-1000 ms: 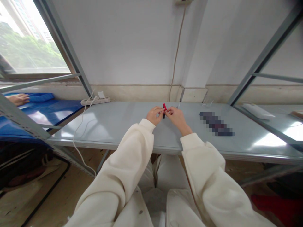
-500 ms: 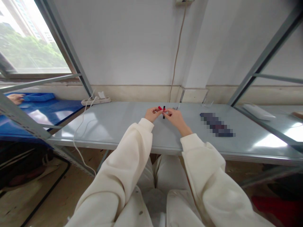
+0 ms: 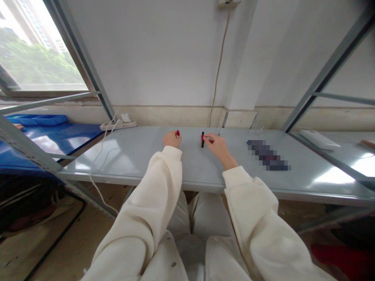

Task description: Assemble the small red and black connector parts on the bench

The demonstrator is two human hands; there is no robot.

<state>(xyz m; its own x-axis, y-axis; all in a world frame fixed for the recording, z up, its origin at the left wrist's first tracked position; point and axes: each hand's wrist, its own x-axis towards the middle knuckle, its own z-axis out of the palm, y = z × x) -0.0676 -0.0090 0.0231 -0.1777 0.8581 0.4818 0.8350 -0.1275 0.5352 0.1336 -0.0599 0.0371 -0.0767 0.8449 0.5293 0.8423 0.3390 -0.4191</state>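
Observation:
My left hand [image 3: 171,139] rests on the grey metal table [image 3: 140,156] with its fingers pinched on a small red cap [image 3: 177,133]. My right hand [image 3: 215,143] is about a hand's width to the right, its fingertips pinched on a short black stick with a red end [image 3: 202,139] that stands nearly upright on the table. Both arms wear cream sleeves. The two hands are apart.
A dark flat object, blurred out [image 3: 268,154], lies to the right of my right hand. A white power strip [image 3: 118,125] with a cable sits at the back left. A blue tray [image 3: 38,120] lies on the blue bench to the left. A white flat item [image 3: 318,137] lies far right.
My hands were together at the middle on the red and black piece. The left hand has moved left with the red cap, and the black stick stays with the right hand.

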